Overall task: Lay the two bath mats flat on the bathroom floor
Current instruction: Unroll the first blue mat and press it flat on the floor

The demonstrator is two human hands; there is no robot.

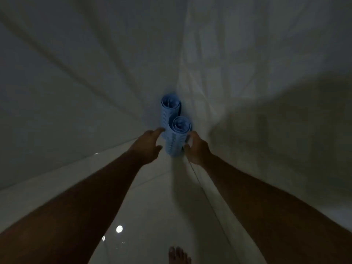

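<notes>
Glossy tiled floor [152, 216]; perforated, rubbery-looking blue mats [176, 141].

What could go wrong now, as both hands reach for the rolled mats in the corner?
The two rolls stand upright and close together; taking the near roll could knock over the far roll. The floor looks glossy, so the bare foot might slip. Dim light makes judging the grasp harder.
</notes>
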